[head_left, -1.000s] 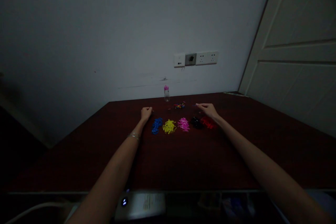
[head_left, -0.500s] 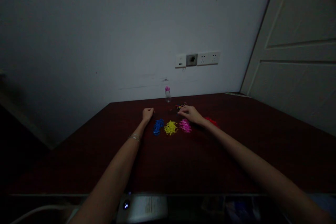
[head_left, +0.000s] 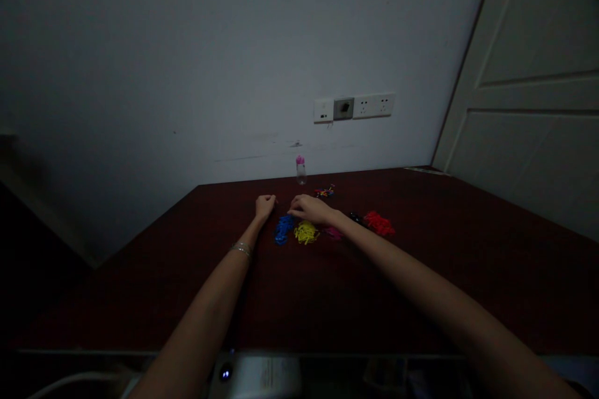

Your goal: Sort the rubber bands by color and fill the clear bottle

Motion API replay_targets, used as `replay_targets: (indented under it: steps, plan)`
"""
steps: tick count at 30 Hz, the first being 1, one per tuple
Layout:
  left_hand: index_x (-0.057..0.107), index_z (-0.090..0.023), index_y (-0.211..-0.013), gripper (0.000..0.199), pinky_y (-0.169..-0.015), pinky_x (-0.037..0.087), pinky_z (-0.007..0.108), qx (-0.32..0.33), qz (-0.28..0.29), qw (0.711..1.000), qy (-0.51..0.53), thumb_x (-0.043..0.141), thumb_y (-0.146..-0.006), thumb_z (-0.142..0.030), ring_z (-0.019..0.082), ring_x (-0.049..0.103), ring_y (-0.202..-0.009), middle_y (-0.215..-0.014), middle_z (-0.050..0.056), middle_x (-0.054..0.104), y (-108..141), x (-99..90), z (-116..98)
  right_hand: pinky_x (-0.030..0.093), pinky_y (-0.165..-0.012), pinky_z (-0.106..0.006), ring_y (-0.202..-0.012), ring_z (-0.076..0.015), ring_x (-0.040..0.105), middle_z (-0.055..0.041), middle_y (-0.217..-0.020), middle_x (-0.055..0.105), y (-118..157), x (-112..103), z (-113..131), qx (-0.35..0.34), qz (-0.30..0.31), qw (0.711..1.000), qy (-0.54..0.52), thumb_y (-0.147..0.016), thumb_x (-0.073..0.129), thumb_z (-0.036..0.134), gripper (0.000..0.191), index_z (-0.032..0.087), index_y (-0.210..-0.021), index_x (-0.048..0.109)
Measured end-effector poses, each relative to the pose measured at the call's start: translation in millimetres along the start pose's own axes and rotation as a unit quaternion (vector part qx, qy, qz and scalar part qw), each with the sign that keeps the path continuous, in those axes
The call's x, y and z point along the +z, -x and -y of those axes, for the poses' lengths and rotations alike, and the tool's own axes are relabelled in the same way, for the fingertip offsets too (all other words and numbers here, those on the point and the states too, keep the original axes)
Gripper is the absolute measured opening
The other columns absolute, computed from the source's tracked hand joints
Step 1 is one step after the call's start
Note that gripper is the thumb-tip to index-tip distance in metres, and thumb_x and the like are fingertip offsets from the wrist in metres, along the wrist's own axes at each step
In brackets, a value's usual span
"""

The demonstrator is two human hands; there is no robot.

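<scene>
Reaching to the far edge of the blue pile (head_left: 282, 232) on the bench (head_left: 299, 299): right hand (head_left: 307, 208), beyond the yellow pile (head_left: 306, 234). Left hand (head_left: 266, 206) nearby, curled. Cannot tell whether either hand's fingers grip anything.

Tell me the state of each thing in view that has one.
Right hand, fingers bent, grip unclear
Left hand, curled, grip unclear
Blue pile, loosely heaped
Yellow pile, loosely heaped
Pink pile, partly hidden
Black pile, partly hidden
Red pile, loosely heaped
Mixed pile, loosely heaped
Clear bottle, upright
Small display, lit
</scene>
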State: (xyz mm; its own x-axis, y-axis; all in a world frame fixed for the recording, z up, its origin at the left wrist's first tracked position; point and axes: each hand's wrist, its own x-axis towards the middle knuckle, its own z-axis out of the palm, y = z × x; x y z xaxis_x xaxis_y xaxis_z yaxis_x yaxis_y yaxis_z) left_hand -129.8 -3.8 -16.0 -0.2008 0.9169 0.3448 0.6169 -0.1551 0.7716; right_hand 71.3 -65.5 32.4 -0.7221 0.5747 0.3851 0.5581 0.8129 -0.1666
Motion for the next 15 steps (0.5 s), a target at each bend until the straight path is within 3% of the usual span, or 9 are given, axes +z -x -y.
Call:
replay_targets:
  steps: [4,10,15]
  plan:
    - [0.064,-0.013,-0.059,0.027,-0.051,0.036,0.02,-0.007,-0.008,1.0,-0.006,0.044,-0.07,-0.026,0.012,0.051,-0.049,-0.045,0.001,0.053,-1.9,1.6,1.2,0.041,-0.081,-0.026,-0.091,-0.0173,0.058,-0.0091,-0.098,0.065,25.9,-17.4,-34.2,0.054,-0.019,0.998,0.024,-0.086,0.045,0.035,0.03,0.017,-0.089,0.068]
    - [0.065,-0.013,-0.06,0.028,-0.054,0.037,0.021,0.005,-0.005,1.0,-0.024,0.044,-0.071,-0.026,0.014,0.053,-0.052,-0.045,0.001,0.053,-3.5,4.1,1.1,0.042,-0.082,-0.026,-0.095,-0.0192,0.059,-0.0092,-0.102,0.066,90.2,-44.2,-100.9,0.213,-0.021,0.975,0.055,-0.086,0.042,0.036,0.033,0.017,-0.099,0.066]
    - [0.068,-0.014,-0.069,0.025,-0.063,0.04,0.022,0.03,-0.017,0.998,-0.052,0.048,-0.073,-0.029,0.016,0.058,-0.068,-0.066,0.005,0.065,-3.3,6.1,-4.2,0.041,-0.087,-0.029,-0.1,-0.0209,0.059,-0.0105,-0.109,0.064,146.9,-45.0,-146.3,0.291,-0.002,0.954,0.075,-0.086,0.039,0.035,0.038,0.015,-0.107,0.063]
